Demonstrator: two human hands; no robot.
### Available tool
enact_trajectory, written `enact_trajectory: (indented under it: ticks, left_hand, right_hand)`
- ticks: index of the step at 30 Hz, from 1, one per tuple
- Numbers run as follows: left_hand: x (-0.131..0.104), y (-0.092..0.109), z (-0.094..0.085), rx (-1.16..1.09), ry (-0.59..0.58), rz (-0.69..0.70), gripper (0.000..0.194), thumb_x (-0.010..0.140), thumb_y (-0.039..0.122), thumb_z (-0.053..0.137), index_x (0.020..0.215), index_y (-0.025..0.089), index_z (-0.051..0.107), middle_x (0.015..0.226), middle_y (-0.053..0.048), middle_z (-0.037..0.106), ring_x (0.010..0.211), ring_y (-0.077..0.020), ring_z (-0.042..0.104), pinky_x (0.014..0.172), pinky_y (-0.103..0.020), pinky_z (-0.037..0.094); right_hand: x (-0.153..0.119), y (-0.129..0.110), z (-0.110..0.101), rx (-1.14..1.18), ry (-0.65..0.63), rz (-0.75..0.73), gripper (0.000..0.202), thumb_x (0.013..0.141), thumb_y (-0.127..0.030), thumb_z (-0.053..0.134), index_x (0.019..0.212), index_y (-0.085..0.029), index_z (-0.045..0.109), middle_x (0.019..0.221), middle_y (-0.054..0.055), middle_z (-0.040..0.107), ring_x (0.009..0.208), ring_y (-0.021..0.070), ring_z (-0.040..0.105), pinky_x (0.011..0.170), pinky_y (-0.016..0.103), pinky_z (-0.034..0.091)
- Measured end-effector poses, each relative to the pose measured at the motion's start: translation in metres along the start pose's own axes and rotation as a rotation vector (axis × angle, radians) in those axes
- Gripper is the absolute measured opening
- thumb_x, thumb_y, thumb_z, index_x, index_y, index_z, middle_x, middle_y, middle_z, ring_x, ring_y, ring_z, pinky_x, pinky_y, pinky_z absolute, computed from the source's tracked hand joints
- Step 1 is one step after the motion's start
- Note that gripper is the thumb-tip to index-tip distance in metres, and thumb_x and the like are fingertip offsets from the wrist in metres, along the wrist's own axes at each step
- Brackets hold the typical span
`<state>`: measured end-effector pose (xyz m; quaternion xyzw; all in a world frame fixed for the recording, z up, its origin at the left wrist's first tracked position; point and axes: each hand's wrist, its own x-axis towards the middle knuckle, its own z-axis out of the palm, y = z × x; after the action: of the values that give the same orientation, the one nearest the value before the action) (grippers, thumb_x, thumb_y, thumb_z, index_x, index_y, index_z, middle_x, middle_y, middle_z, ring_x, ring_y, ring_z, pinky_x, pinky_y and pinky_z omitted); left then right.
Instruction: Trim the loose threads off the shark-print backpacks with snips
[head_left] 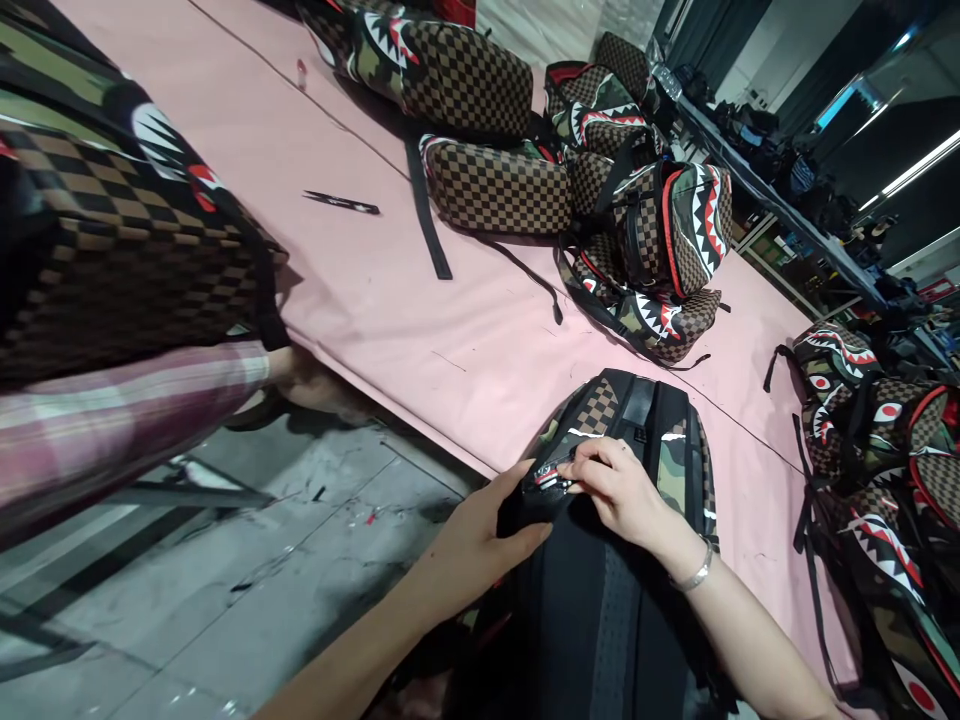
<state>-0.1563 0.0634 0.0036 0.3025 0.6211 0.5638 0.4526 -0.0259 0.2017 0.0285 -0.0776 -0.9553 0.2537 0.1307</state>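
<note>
A backpack [600,600] with black panels, brown checks and camouflage leans at the near edge of the pink table. My left hand [487,530] grips its left side, thumb lying over the black panel and fingers curled round the edge. Just above that thumb shows a small shiny piece [551,477] in red, white and black; I cannot tell exactly what it is. My right hand [619,492], with a silver bracelet at the wrist, pinches this piece at its right end. Black straps [679,440] run down the bag's upper part.
Several checked backpacks [495,185] with shark-mouth prints are heaped across the pink table [360,290], with more [877,480] at the right. Black thread snips [341,202] lie at the upper left. Another person's plaid sleeve [150,400] and a large checked bag [135,230] occupy the left.
</note>
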Motion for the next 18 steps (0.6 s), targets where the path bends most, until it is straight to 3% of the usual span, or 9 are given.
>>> enact_trajectory:
  ticks: [4,6,8,13,18]
  left_hand:
    - [0.0,-0.01,0.001,0.014,-0.005,0.029,0.046,0.062,0.037,0.067,0.105,0.021,0.062,0.1,-0.004,0.068,0.096,-0.0286,0.06,0.084,-0.038,0.047]
    - [0.0,-0.016,0.002,0.095,0.07,0.07,0.051,0.065,0.041,0.065,0.112,0.021,0.058,0.11,-0.006,0.064,0.1,-0.0283,0.057,0.085,-0.038,0.046]
    - [0.0,-0.021,0.003,0.211,0.164,0.165,0.054,0.067,0.042,0.063,0.116,0.022,0.055,0.118,-0.008,0.058,0.105,-0.0276,0.054,0.088,-0.038,0.044]
    - [0.012,-0.029,0.008,0.449,0.098,0.419,0.034,0.075,0.039,0.055,0.104,0.024,0.062,0.107,-0.006,0.06,0.103,-0.0231,0.054,0.092,-0.033,0.041]
    - [0.029,-0.029,0.008,0.692,0.077,0.583,0.019,0.077,0.034,0.056,0.09,0.026,0.068,0.095,-0.005,0.064,0.094,-0.0238,0.057,0.083,-0.034,0.042]
  right_hand:
    - [-0.006,-0.002,0.008,0.382,0.308,0.245,0.017,0.086,-0.033,0.051,0.092,-0.02,0.06,0.091,0.006,0.057,0.087,0.0177,0.056,0.079,0.033,0.045]
    - [-0.012,0.0,0.015,0.531,0.52,0.448,0.023,0.083,-0.04,0.053,0.096,-0.021,0.057,0.091,0.005,0.057,0.084,0.0169,0.055,0.076,0.032,0.046]
    - [-0.018,0.002,0.025,0.65,0.646,0.631,0.031,0.078,-0.045,0.058,0.098,-0.021,0.055,0.086,0.003,0.057,0.075,0.0144,0.054,0.07,0.027,0.045]
    - [-0.024,0.0,0.057,0.991,0.519,0.867,0.041,0.065,-0.054,0.066,0.064,-0.017,0.049,0.055,-0.005,0.045,0.046,0.0063,0.035,0.045,0.019,0.029]
    - [-0.017,-0.006,0.071,1.056,0.64,0.87,0.041,0.056,-0.049,0.071,0.056,-0.018,0.044,0.046,-0.008,0.039,0.042,0.0045,0.029,0.043,0.018,0.022]
